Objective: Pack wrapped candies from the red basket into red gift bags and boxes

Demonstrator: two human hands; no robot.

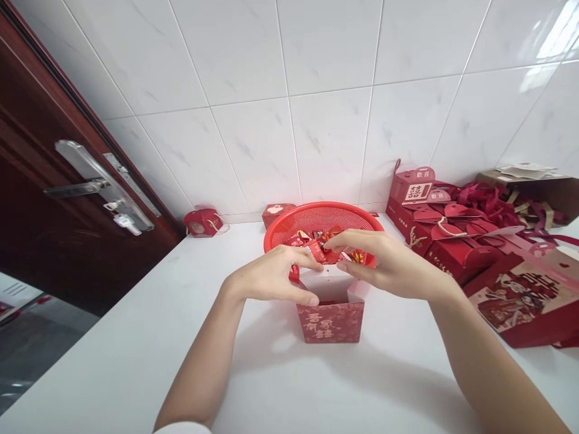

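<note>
A small red gift box (332, 322) with gold characters stands upright on the white table, its top open and pale inside. My left hand (271, 274) is on its left side, the thumb at the front rim and the fingertips at the raised white back flap (328, 277). From the right, my right hand (384, 259) has its thumb against the upper edge of that flap, the fingers curled beyond it. Right behind the box sits a red plastic basket (323, 212) of wrapped candies (312, 244), partly hidden by my hands. The exact contact of the right fingers is hidden.
Several red gift boxes (456, 241) and dark red ribbons (484, 202) are piled at the right, beside a cardboard box (558, 196). A round red box (202, 223) and another small box (275, 212) stand along the tiled wall. A brown door (58, 229) is at the left.
</note>
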